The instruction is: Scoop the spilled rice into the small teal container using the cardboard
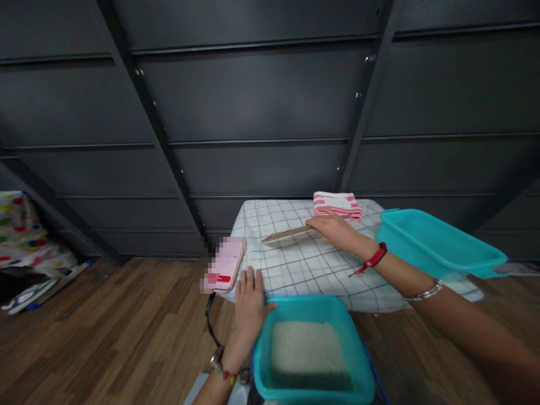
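Observation:
My right hand (333,228) grips a thin, flat board (289,233) with a pale brown edge, seen nearly edge-on and tilted above the checked cloth. What is on its faces is hidden by the angle. My left hand (250,301) lies at the front left of the cloth, fingers stretched out, its thumb at the rim of a teal plastic tub (312,304). Pale, rice-like grains (310,346) fill the bottom of that tub. A folded pink-and-white striped towel (335,202) lies just behind my right hand.
A white checked cloth (287,270) covers the small table. On its right side stands another teal tub (439,242). A pink phone (230,261), partly pixelated, lies at the left edge. Dark panelled wall (257,95) rises behind; wooden floor (139,320) surrounds the table.

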The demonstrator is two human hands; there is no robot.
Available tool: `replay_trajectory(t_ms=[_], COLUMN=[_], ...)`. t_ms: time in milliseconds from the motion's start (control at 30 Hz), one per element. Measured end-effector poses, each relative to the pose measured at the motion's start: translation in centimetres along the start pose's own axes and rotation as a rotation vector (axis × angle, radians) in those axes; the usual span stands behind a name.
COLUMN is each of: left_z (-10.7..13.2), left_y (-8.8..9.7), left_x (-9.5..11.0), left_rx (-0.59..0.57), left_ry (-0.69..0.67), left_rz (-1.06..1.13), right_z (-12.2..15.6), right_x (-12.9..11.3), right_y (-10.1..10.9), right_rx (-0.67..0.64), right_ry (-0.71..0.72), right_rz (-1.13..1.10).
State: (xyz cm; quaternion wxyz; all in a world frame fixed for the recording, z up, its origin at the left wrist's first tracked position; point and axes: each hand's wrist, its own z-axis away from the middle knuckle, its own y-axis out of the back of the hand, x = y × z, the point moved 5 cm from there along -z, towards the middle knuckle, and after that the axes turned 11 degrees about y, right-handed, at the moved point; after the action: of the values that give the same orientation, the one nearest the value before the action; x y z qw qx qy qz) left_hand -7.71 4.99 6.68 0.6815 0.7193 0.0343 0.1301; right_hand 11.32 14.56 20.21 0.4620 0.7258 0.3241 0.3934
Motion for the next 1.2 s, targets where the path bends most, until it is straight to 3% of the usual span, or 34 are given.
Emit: replay_trajectory(t_ms=[167, 600, 767, 933, 1067, 1200], left_z=[-0.1, -0.1, 0.0, 0.0, 0.0, 0.0], left_y=[-0.1, -0.4, -0.1, -0.2, -0.4, -0.3], left_x=[-0.2, -0.4, -0.3, -0.3, -0.4, -0.5], left_rx=[-0.003, 0.061, 0.05, 0.084, 0.102, 0.116], left_ry=[-0.02, -0.059, -0.028, -0.042, -0.043, -0.04], left_rz=[-0.005, 0.003, -0.012, -0.011, -0.028, -0.026], right_z=[1.0, 8.4, 8.7, 8.2, 9.1, 10.6], right_x=[-0.9, -5.2, -4.7, -3.6, -5.3, -7.2], right_y=[-0.7, 3.1, 4.8, 3.6, 2.7, 4.0], right_rx=[-0.088, 0.064, 0.129, 0.048, 0.032, 0.109], right_ry=[0.021, 0.202, 0.126, 0.013, 0.088, 0.068], right_rz=[-0.011, -0.059, 0.03, 0.072, 0.057, -0.041])
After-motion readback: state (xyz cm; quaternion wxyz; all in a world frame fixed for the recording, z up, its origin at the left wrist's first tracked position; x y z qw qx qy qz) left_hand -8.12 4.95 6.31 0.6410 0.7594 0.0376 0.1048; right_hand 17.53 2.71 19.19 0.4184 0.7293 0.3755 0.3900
